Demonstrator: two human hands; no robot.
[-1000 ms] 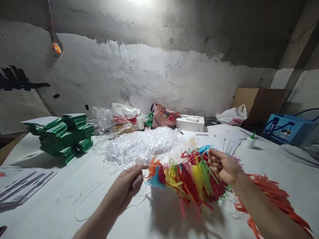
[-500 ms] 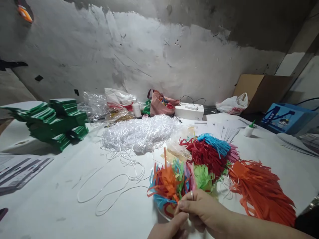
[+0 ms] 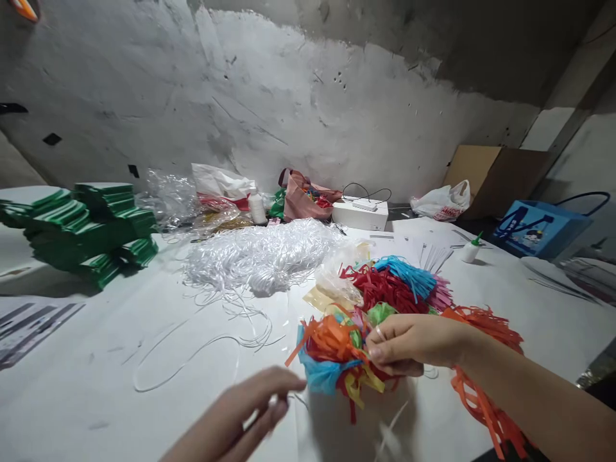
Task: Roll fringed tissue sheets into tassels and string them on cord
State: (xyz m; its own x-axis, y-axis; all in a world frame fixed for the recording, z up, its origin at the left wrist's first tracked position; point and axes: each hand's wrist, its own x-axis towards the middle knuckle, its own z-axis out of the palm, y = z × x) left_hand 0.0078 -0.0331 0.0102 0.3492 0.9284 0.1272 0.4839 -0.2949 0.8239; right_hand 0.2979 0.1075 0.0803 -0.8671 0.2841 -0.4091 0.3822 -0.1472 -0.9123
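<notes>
Right hand [image 3: 402,345] pinching tassel bunch [image 3: 332,341], lower centre | left hand [image 3: 248,405] parted, empty | colours apparently joined; orange fringe [image 3: 488,326], lower right, separate

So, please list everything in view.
Tassel bunch: one, multicoloured, front
Tassel pile: one, red-blue-pink, behind it
Fringe heap: one, orange, right
Squeeze bottle: one, white, behind fringe
Cord heap: one, white, centre
Card stacks: several, green, left
Printed paper: some, white, left
Cloth bag: one, pink, back
Carton: one, white, back
Plastic bag: one, white, back right
Cardboard box: one, brown, right
Tote: one, blue, right
Table: one, white, beneath
Wall: one, grey, back
Left hand: one, left of bunch
Right hand: one, holding bunch
</notes>
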